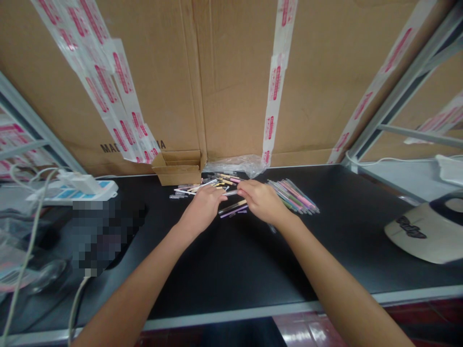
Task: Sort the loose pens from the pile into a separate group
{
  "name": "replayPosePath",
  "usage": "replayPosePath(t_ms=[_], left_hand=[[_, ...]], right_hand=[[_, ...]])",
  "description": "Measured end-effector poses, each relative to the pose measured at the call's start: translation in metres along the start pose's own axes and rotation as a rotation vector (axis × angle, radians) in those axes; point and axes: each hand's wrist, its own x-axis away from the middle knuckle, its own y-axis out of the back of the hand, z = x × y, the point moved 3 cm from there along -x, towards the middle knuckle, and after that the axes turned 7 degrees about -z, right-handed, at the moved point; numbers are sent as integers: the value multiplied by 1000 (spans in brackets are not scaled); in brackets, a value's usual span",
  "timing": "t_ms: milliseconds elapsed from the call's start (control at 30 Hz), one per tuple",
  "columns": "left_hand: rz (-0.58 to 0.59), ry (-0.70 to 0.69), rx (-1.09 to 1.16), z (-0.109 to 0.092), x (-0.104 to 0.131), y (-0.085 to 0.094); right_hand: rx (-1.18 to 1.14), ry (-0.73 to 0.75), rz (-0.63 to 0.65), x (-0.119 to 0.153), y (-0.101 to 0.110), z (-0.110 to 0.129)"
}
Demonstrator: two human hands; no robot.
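Note:
My left hand (209,204) and my right hand (257,196) meet over the middle of the black table, fingers closed on the two ends of one slim, clear pen (231,192). Just below it lie a few loose pen parts (233,209), dark, tan and purple. Behind my hands spreads a scattered pile of pen parts (221,180), some white, some tan and black. To the right of my right hand rests a bundle of pens (296,195) with pink, green and blue barrels, lying side by side.
A small open cardboard box (180,173) and a crumpled clear plastic bag (242,165) stand at the back against large cardboard. At left are a power strip (87,190), cables and a blurred-out dark device (104,236). A white cap (427,229) sits at right.

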Motion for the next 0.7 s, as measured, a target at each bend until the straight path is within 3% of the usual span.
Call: replayPosePath(t_ms=[233,400,700], left_hand=[[-36,-7,-38,2,3,-2],[-51,78,166,3,0,-1],[-27,146,260,-1,-1,2]], right_hand=[[-98,-66,-50,-1,-3,-4],[-301,-34,-128,-1,3,-5],[-295,-76,-127,-2,5,-5]])
